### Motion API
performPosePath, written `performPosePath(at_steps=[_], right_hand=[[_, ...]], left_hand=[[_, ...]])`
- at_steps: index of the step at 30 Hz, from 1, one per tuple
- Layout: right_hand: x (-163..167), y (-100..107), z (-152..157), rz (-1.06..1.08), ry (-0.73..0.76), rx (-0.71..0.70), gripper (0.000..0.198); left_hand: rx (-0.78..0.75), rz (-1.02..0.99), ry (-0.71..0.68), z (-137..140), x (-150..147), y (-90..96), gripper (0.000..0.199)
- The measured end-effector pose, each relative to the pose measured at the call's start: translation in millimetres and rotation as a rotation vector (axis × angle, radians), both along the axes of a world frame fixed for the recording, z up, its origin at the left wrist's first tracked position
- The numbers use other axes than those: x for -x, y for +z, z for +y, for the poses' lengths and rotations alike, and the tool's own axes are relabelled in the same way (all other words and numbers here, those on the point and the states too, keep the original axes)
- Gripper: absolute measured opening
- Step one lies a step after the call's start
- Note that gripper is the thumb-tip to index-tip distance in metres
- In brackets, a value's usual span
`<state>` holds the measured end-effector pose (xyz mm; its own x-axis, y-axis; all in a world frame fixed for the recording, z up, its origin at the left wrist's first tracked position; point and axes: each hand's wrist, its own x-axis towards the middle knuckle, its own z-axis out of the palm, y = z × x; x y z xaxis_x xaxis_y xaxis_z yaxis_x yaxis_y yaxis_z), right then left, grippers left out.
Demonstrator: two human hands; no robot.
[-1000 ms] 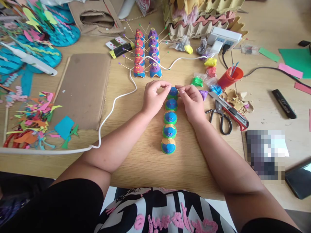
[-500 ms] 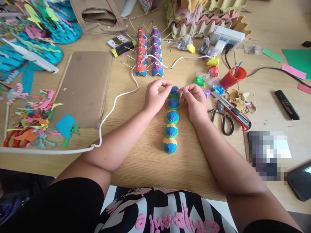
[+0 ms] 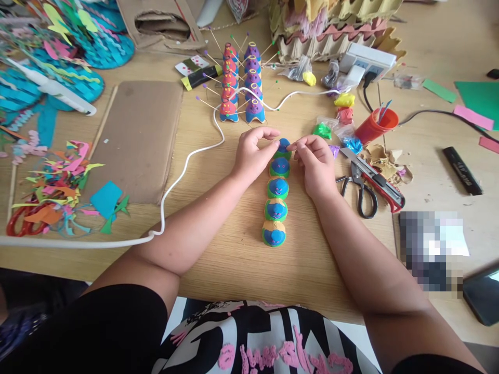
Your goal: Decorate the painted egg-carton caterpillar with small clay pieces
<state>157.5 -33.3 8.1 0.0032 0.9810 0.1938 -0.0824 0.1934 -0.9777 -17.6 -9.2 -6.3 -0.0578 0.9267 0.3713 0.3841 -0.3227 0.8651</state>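
A row of painted egg-carton cups (image 3: 277, 188), blue and green with small faces, runs away from me on the table. Its nearer cups show orange patches. My left hand (image 3: 255, 153) is beside the farthest cup, its thumb tip at the cup's left side and its forefinger stretched out above, with a gap between them. On the other side, my right hand (image 3: 316, 163) has thumb and forefinger pinched together close to that same cup. Whatever sits in this pinch is too small to make out.
Red and purple egg-carton figures (image 3: 228, 93) with pins stand behind. A white cord (image 3: 187, 166) crosses the table and my left forearm. Right of me lie a cutter knife (image 3: 376, 179), scissors (image 3: 366, 200), an orange cup (image 3: 376, 125) and clay bags; cardboard (image 3: 134, 140) lies left.
The view has shifted slightly. My left thumb has come down toward the far cup, away from the forefinger, and my right fingertips have drawn a little right of it.
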Motion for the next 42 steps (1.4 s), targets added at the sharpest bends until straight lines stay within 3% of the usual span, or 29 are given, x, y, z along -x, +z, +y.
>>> performPosePath(at_steps=[20, 29, 42], right_hand=[[0.1, 0.6, 0.4, 0.0, -0.014, 0.001, 0.037], [-1.4, -1.9, 1.9, -0.015, -0.015, -0.007, 0.037], [-1.1, -7.9, 6.3, 0.011, -0.021, -0.006, 0.05]], left_hand=[[-0.032, 0.056, -0.013, 0.5, 0.7, -1.7, 0.016], [0.011, -0.04, -0.005, 1.9, -1.5, -2.6, 0.013], [0.008, -0.051, -0.001, 2.5, -2.2, -2.6, 0.015]])
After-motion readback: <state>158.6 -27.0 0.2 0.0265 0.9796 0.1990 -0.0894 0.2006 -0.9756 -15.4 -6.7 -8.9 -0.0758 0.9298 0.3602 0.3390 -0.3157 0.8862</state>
